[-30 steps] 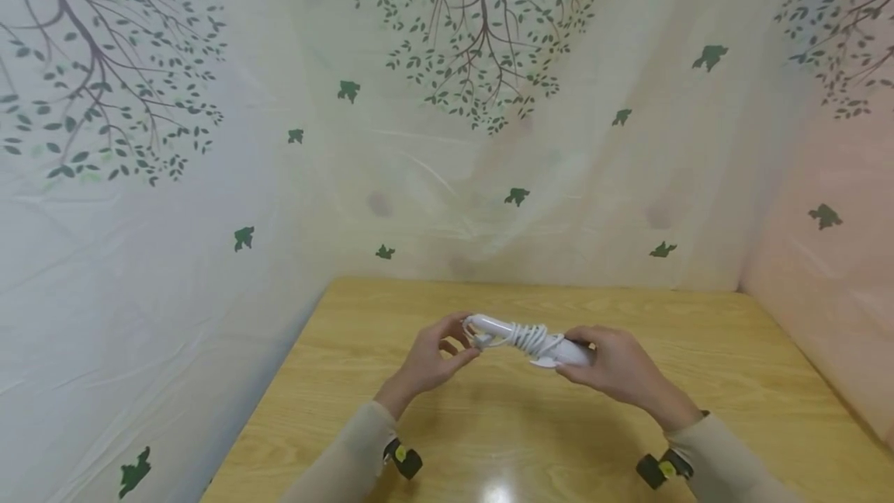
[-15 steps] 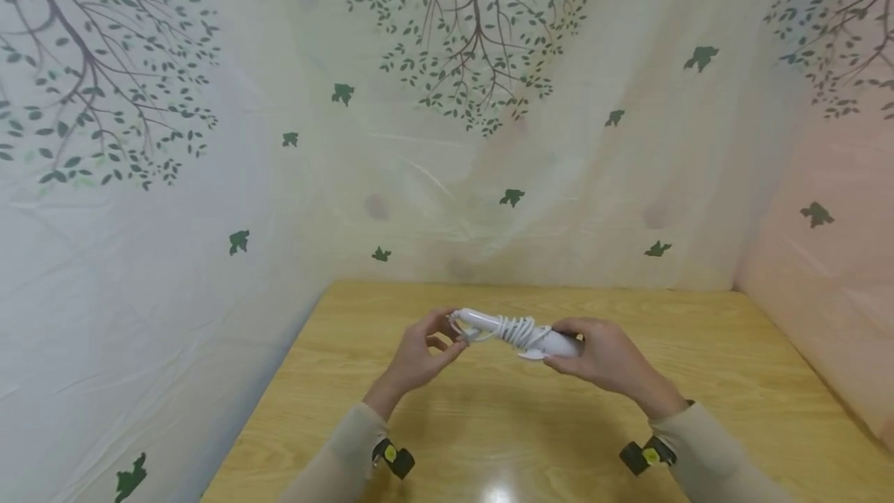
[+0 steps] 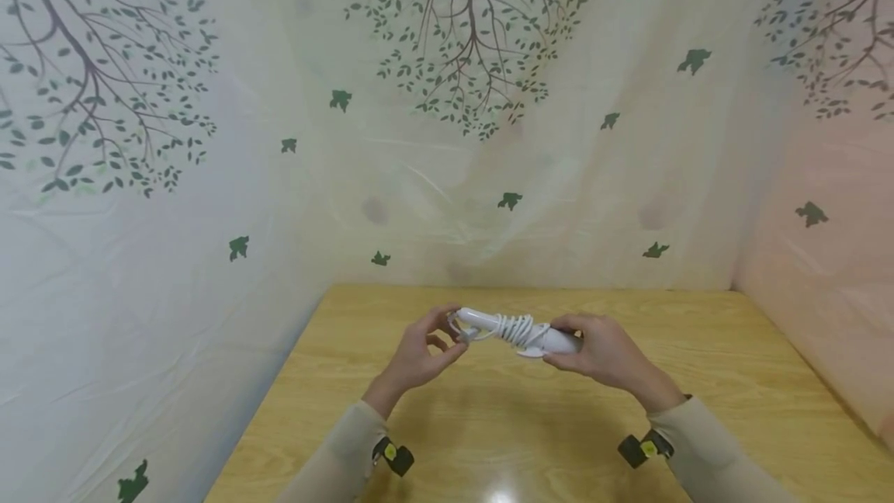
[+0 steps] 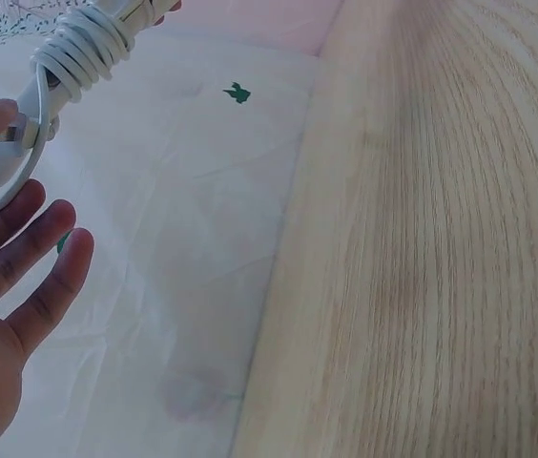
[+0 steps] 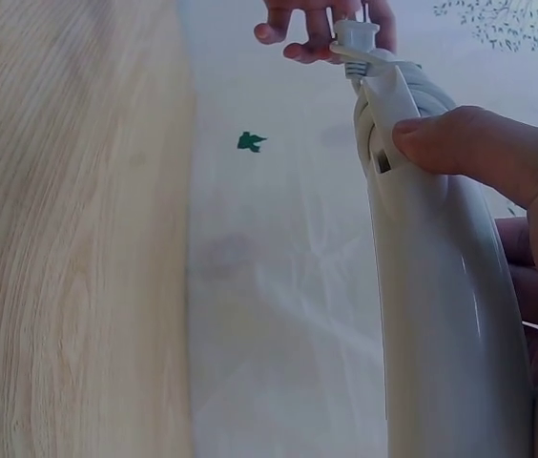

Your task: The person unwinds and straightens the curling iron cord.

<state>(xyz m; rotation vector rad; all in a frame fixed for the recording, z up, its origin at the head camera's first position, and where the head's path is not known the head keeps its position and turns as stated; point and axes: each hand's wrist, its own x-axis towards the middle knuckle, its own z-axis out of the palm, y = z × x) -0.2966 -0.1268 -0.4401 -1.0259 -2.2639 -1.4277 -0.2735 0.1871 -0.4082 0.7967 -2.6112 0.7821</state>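
Observation:
A white curling iron [image 3: 482, 318] is held level above the table, its white cord [image 4: 83, 52] wound in several turns around its middle. My left hand [image 3: 419, 352] pinches the cord end; in the left wrist view the thumb lies on the plug [image 4: 23, 131], with the other fingers spread below. Two metal prongs of this plug show in the right wrist view. My right hand [image 3: 608, 352] grips the thicker end, its thumb [image 5: 431, 138] on the lever side of the body. The far tip is partly hidden by that hand.
Beneath both hands is a wood-grain table [image 3: 489, 441]. Pale curtains [image 3: 419, 177] with printed trees and green birds stand behind it and at both sides. Each wrist carries a small black camera, such as the left camera [image 3: 394, 456].
Both hands and the curling iron have shifted slightly to the left and up in the head view, mostly in the first half second. The hold of each hand looks the same.

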